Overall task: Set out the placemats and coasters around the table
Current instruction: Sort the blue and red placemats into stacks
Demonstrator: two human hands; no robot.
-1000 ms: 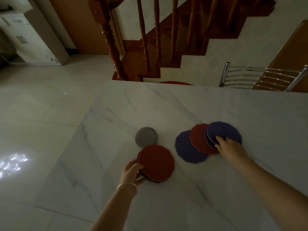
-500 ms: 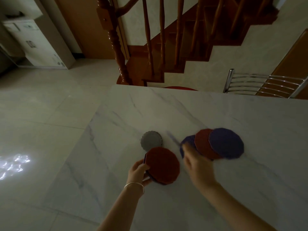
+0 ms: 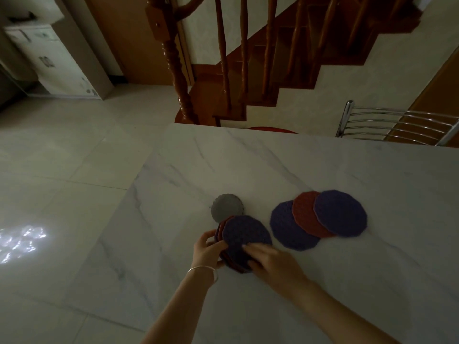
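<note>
On the white marble table (image 3: 273, 165) my left hand (image 3: 208, 250) grips the left edge of a stack of round mats. The stack's top mat is purple (image 3: 244, 232), with red edges showing beneath it. My right hand (image 3: 273, 261) lies on that top mat, fingers over its near side and thumb at its edge. A small grey scalloped coaster (image 3: 224, 209) lies just behind the stack. To the right, three mats overlap in a row: a purple mat (image 3: 285, 227), a red mat (image 3: 305, 214) and another purple mat (image 3: 340, 214).
A metal chair back (image 3: 397, 125) stands at the table's far right edge, and a red stool top (image 3: 270, 130) shows behind the far edge. A wooden staircase post (image 3: 181, 83) rises beyond. The table's left edge borders tiled floor, with a white cabinet (image 3: 57, 63) far left.
My right hand left the row of three mats and came left onto the stack in my left hand. The stack's top face shows purple now where it showed red.
</note>
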